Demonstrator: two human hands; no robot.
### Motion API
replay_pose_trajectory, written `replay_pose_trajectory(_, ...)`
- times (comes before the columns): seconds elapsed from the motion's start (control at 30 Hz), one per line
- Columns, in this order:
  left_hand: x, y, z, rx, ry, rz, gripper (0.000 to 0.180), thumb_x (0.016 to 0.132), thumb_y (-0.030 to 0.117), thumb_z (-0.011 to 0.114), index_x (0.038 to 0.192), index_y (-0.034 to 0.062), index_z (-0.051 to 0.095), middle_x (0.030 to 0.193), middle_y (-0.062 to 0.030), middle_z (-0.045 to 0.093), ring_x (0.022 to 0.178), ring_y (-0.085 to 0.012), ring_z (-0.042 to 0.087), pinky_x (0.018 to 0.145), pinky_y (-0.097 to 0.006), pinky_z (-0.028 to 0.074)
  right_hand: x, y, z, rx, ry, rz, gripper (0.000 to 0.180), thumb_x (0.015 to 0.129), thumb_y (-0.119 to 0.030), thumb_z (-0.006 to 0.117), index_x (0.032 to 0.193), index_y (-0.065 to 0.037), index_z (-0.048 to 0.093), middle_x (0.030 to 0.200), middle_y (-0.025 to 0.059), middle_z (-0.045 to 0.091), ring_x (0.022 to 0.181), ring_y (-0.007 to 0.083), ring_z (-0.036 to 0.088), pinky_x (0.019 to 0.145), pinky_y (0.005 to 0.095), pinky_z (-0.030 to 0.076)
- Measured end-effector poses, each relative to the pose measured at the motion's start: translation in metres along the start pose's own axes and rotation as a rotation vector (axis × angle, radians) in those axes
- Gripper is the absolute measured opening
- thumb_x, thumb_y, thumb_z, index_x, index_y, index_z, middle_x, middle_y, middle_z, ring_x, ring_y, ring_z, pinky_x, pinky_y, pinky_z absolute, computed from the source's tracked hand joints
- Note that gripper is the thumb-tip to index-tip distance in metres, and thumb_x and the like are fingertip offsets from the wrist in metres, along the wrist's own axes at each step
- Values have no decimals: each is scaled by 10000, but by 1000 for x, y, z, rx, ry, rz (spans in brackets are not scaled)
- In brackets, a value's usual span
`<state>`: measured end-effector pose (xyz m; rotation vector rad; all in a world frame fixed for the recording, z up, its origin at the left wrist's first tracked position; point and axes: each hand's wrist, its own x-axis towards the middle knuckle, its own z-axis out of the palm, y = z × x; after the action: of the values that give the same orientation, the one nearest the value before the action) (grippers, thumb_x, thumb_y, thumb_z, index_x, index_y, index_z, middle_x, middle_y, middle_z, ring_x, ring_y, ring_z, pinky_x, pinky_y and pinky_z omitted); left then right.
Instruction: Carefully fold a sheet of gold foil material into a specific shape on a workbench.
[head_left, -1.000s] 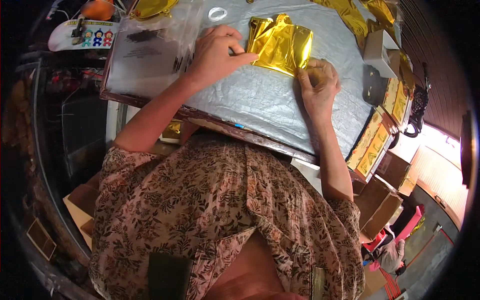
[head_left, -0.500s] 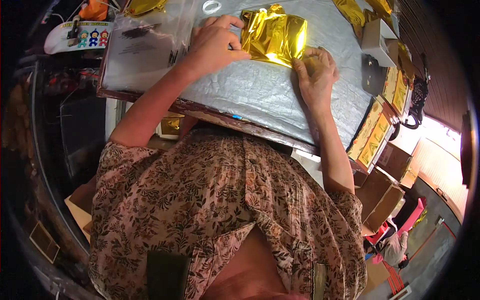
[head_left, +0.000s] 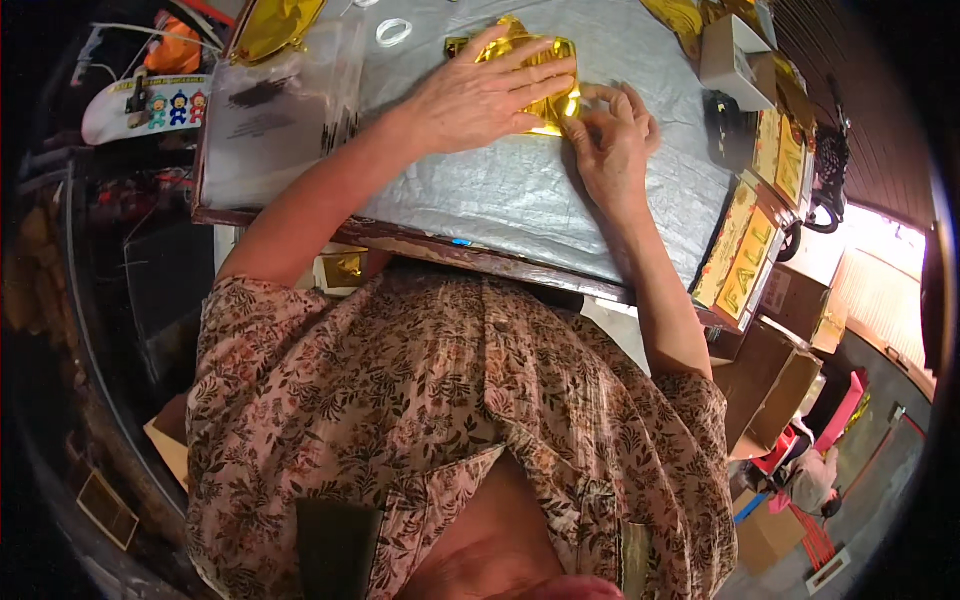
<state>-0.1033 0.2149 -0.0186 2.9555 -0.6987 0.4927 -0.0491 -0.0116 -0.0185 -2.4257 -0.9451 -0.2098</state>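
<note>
A folded piece of shiny gold foil, seemingly a flat foil balloon (head_left: pixel 556 113), lies on the silver-covered table (head_left: pixel 480 200). Across its top my left hand (head_left: pixel 475 98) is laid flat, fingers stretched out and apart, hiding much of it. My right hand (head_left: pixel 612 143) is at the foil's near right corner, thumb and forefinger closed on the edge there. The other fingers of that hand are curled. A white coil of thin ribbon or string (head_left: pixel 394 33) rests beyond my left forearm.
On the left of the table lies a clear plastic bag (head_left: pixel 290 130); more gold foil (head_left: pixel 275 28) is behind it. To the right stand an open white box (head_left: pixel 735 62) and printed boxes (head_left: pixel 742 270). Cardboard boxes (head_left: pixel 768 390) and another person (head_left: pixel 812 482) are beyond.
My left hand has moved from the foil's left edge onto its top and flattened out. The foil now looks flatter and smaller. My right hand stays by its right corner.
</note>
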Motion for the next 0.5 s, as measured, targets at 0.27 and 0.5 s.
replay_pose_trajectory(0.27,-3,3,0,7,-85,-56,653,1037,518,499,1611,224,392,1691,69,319,1571,-188,246,1293,-525,103,-8,6,-9,182,-35,101,120,931,-223,755,945,-108,788,1430,-16,617,1503,354,326,1211,576,94)
replay_pose_trajectory(0.5,-3,3,3,3,-100,-65,660,1024,533,514,1608,246,398,1693,68,313,1573,-201,237,1297,-527,94,-8,7,-7,186,-19,170,109,920,-217,765,936,-112,790,1408,-18,644,1499,337,350,1220,564,96)
